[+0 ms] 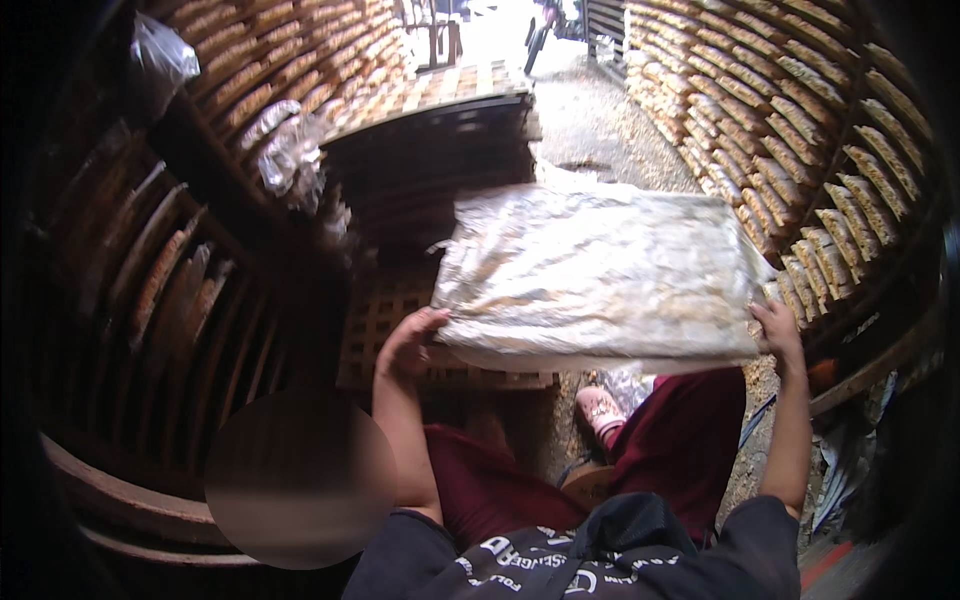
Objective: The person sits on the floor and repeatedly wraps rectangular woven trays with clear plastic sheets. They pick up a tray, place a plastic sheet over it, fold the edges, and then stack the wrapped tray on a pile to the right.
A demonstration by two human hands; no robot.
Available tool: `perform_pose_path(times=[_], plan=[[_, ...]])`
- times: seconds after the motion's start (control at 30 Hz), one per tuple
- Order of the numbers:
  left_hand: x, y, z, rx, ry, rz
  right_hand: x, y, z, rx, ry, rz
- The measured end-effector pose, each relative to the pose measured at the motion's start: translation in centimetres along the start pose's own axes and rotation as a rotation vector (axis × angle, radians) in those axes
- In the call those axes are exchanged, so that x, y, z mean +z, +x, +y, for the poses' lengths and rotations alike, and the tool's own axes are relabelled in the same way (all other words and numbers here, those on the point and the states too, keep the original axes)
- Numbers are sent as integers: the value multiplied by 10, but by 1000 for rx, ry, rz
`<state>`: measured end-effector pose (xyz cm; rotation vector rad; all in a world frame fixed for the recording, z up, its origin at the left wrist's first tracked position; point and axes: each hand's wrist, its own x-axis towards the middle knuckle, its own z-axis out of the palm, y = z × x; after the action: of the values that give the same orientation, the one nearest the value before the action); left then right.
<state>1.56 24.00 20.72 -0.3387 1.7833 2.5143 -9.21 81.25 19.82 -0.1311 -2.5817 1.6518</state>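
A wide, flat rectangular slab [600,277] wrapped in wrinkled translucent plastic is held out level above my lap. My left hand [411,341] grips its near left corner, with the thumb on top. At the right edge my right hand [778,330] holds the near corner, thumb also on the upper face. Pale and tan patches show through the plastic; what lies inside cannot be made out. Below the left part of the slab is a wooden lattice tray [367,319], partly covered by it.
A tall stack of lattice trays [442,86] stands ahead, left of a gravelly aisle [637,142]. Racks of pale slabs line the right side [750,97] and left side [262,60]. Crumpled plastic bags [289,150] hang at the left rack. A pink clog [598,409] is on my foot.
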Motion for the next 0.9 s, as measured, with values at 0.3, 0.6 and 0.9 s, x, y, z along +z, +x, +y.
perform_pose_path(times=[0.3, 0.6, 0.9], plan=[[144, 36, -36, -140, -197, -561, -162, -124, 53, 40, 131, 301], [238, 11, -68, -174, -219, -737, -207, -199, 117, -263, 967, 375], [300, -23, -86, -60, -336, -701, -82, -195, 31, -145, 1287, 485]])
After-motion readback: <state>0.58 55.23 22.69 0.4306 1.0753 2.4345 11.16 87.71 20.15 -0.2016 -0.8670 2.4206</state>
